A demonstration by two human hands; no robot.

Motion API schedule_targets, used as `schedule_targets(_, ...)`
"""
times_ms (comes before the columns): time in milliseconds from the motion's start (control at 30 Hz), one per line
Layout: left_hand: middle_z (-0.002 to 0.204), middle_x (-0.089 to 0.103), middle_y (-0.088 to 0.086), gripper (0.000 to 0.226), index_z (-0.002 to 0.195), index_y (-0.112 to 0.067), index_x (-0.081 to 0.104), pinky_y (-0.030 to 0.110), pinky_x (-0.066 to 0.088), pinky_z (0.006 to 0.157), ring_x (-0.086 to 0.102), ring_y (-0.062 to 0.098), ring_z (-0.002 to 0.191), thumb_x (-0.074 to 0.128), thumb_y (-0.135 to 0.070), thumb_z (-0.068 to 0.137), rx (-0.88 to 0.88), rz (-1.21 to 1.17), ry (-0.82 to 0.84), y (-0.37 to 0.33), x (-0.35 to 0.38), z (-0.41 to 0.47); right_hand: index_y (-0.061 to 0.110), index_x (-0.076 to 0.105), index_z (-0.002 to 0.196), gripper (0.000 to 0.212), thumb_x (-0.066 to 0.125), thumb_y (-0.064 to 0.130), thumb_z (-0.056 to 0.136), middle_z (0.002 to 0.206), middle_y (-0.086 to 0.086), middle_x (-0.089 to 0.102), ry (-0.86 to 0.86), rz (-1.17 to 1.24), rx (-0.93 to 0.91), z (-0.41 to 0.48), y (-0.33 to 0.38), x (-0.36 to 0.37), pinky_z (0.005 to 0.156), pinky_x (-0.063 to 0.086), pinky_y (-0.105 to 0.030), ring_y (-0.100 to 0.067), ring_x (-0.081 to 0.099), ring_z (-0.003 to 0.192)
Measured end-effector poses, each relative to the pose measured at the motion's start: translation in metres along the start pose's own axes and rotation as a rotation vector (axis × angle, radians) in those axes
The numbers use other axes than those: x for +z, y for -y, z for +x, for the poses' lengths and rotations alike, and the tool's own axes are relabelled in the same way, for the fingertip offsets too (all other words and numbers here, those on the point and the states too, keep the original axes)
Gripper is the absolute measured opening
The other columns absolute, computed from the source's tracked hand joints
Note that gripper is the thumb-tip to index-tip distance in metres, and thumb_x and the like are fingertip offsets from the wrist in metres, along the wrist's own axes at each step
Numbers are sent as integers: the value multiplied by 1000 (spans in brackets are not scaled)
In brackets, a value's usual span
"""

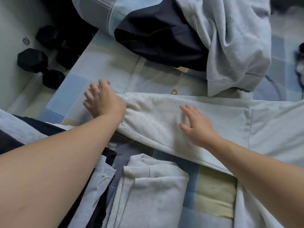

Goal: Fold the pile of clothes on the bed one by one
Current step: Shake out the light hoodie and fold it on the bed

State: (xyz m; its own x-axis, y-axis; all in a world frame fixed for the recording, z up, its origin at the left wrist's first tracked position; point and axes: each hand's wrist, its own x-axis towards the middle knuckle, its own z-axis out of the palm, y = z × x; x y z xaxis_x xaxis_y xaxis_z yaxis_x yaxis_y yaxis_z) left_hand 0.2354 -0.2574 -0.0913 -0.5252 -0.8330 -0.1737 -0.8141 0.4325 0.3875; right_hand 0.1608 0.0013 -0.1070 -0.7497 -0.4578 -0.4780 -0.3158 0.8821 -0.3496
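A pale white-green garment lies spread across the patchwork bed sheet, its fleecy inside showing at the left end. My left hand rests at that left end with fingers curled and apart, holding nothing that I can see. My right hand lies flat on the garment's middle, fingers spread. A grey sweatshirt and a dark navy garment lie heaped at the back. A folded white ribbed garment sits near me, with a stack of folded dark and light clothes to its left.
Black hex dumbbells lie on the floor left of the bed's edge. A plaid pillow or cover lies at the top. A dark cable shows at the far right.
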Motion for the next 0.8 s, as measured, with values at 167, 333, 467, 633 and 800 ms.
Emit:
schedule_targets(167, 152, 39, 1, 48, 143, -25, 42, 41, 27, 111, 29, 26, 140, 56, -32, 98, 548, 132, 288, -55, 38, -35, 31, 16, 159, 72, 51, 34, 96, 167, 1, 14, -36, -152, 302, -8, -95, -45, 121, 19, -48, -26, 12, 153)
schedule_targets(333, 155, 40, -1, 54, 148, -27, 39, 41, 25, 113, 28, 23, 145, 52, -48, 100, 809, 246, 477, -119, 93, -65, 35, 15, 157, 72, 50, 35, 95, 167, 5, 11, -46, -199, 394, -10, -163, -75, 118, 17, -54, -22, 8, 153)
schedule_targets(467, 149, 46, 2, 55, 146, -29, 42, 43, 27, 112, 34, 26, 141, 53, -52, 98, 880, 325, 516, -151, 124, -88, 35, 17, 157, 68, 49, 37, 97, 167, 4, 11, -90, -315, 407, -5, -210, -95, 119, 4, -61, -24, 3, 154)
schedule_targets(633, 139, 50, 6, 51, 140, -26, 47, 45, 33, 103, 42, 31, 129, 53, -52, 97, 795, 280, 411, -182, 149, -108, 33, 47, 143, 49, 51, 39, 95, 146, -5, 48, -164, -310, 474, 1, -255, -120, 117, 14, -56, -29, 36, 139)
schedule_targets(800, 135, 51, 8, 39, 122, -20, 60, 43, 30, 100, 39, 32, 125, 44, -50, 101, 598, 364, 281, -185, 162, -111, 41, 45, 143, 53, 54, 56, 93, 142, -6, 48, -150, -352, 402, 3, -279, -125, 112, 22, -49, -31, 40, 135)
